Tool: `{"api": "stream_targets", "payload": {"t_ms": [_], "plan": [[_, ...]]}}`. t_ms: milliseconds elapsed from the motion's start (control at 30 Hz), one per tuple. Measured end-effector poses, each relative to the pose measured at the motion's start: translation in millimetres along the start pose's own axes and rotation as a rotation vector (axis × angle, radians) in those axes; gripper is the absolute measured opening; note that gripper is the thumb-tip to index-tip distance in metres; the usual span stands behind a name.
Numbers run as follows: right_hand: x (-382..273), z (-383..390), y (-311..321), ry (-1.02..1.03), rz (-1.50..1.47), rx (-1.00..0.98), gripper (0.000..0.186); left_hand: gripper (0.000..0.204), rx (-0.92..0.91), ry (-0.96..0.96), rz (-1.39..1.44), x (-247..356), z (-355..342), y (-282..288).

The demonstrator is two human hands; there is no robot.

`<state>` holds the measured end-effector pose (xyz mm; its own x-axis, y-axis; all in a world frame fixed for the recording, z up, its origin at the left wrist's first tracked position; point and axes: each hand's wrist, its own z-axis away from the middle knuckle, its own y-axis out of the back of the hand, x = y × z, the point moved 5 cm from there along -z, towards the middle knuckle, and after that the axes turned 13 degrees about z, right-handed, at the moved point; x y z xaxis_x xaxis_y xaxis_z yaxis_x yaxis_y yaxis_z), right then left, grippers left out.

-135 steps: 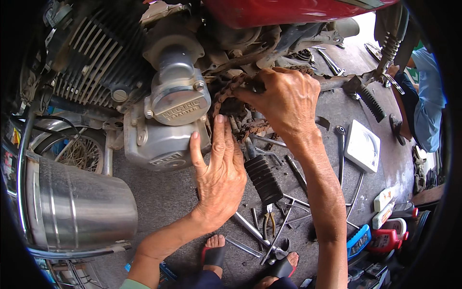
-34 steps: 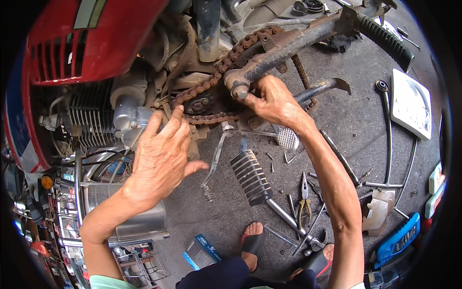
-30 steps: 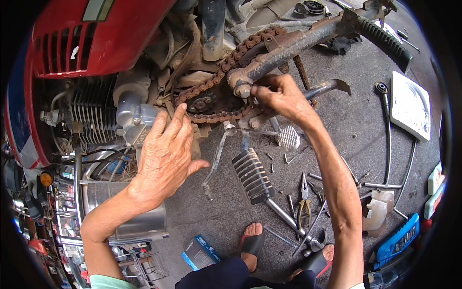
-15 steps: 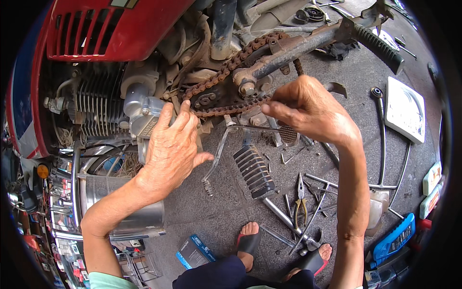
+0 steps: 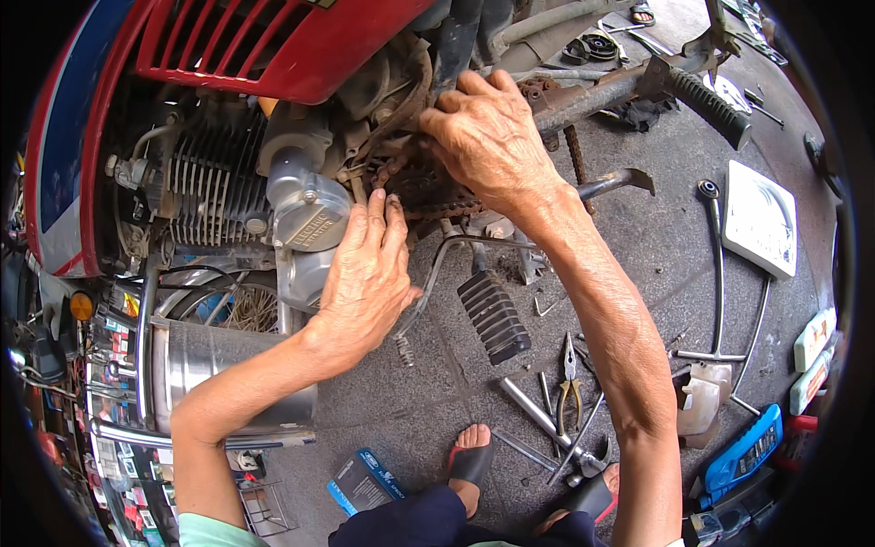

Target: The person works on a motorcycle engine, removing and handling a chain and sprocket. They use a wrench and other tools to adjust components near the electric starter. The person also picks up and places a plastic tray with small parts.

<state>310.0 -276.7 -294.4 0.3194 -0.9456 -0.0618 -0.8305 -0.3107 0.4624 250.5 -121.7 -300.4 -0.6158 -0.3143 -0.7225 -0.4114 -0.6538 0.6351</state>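
Just above the middle of the frame a rusty, greasy chain (image 5: pixel 428 196) of small metal links runs under the red motorcycle body (image 5: pixel 273 46). The right hand (image 5: pixel 492 137) lies knuckles-up over it with fingers curled down onto the links; whether they pinch the chain is hidden. The left hand (image 5: pixel 365 283) reaches up from lower left, fingers straight and close together, tips touching the chain beside the smooth grey engine cover (image 5: pixel 305 214), gripping nothing.

One ribbed black footpeg (image 5: pixel 492 314) sits below centre, and one finned engine cylinder (image 5: pixel 214 196) at left. On the rough concrete floor (image 5: pixel 638 246) at lower right lie one pair of pliers (image 5: pixel 571 378) and one blue case (image 5: pixel 743 451).

Half a second ago the right hand lay lower and further right, leaving the chain loop in plain sight; now it covers it.
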Motion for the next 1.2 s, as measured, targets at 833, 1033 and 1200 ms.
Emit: {"api": "stream_targets", "payload": {"t_ms": [833,1033,1200], "plan": [[7.2,1.5,-6.0,0.003,0.055,0.074,0.01,0.073,0.114,0.129,0.308,20.5,-7.8,-5.1],[1.1,-2.3,6.1,0.045,0.02,0.041,0.016,0.07,0.185,0.153,0.384,20.4,-8.9,-7.0],[13.8,13.0,25.6,0.01,0.115,0.012,0.023,0.061,0.239,0.148,0.451,21.4,-11.7,-4.5]]}}
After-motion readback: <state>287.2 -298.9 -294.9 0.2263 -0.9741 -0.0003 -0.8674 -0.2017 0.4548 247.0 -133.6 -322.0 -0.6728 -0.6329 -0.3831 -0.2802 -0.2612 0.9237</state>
